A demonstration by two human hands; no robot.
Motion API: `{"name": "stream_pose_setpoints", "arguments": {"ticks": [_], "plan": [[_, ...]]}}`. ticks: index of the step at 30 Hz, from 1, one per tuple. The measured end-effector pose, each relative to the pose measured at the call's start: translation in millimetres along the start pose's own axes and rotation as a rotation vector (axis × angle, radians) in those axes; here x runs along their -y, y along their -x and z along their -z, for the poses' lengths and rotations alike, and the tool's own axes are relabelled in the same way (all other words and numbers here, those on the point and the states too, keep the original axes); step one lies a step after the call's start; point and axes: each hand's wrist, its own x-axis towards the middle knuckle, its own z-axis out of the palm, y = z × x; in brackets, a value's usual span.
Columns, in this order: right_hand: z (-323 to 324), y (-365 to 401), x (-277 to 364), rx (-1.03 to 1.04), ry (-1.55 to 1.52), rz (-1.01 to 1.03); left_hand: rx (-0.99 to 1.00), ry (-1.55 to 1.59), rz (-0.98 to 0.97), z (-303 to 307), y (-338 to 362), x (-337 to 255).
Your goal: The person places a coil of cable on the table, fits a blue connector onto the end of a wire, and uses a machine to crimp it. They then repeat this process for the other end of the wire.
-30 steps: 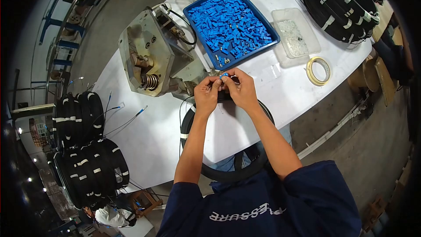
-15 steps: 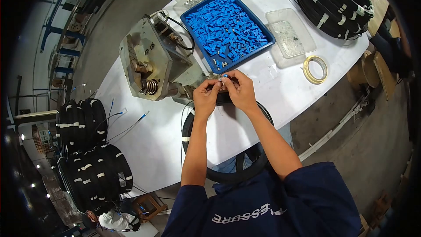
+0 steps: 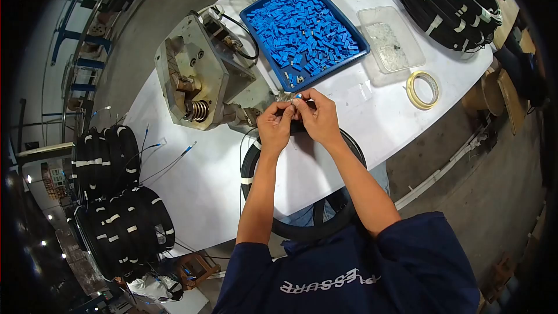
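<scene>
Tabletop (image 3: pixel 203 186): left hand (image 3: pixel 275 129), right hand (image 3: pixel 319 119) (blue connector (image 3: pixel 298 97), seemingly)

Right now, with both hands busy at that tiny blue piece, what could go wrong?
The small blue plastic piece, pinched between the left hand and right hand, might slip and drop. The black cable coil overhangs the edge of the white table and could slide off.
</scene>
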Motion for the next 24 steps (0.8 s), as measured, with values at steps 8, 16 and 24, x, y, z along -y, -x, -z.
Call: {"name": "stream_pose_setpoints", "arguments": {"ticks": [8, 16, 24], "plan": [[2.6, 1.1, 1.0, 0.001, -0.001, -0.001, 0.035, 0.065, 0.046, 2.8, -3.5, 2.6], [3.9, 0.5, -2.5, -0.01, 0.064, 0.044, 0.038, -0.004, 0.033, 4.7, -2.4, 2.6], [2.0, -1.1, -2.0, -0.038, 0.099, 0.106, 0.002, -0.001, 0.035, 2.6, -2.7, 1.9]]}}
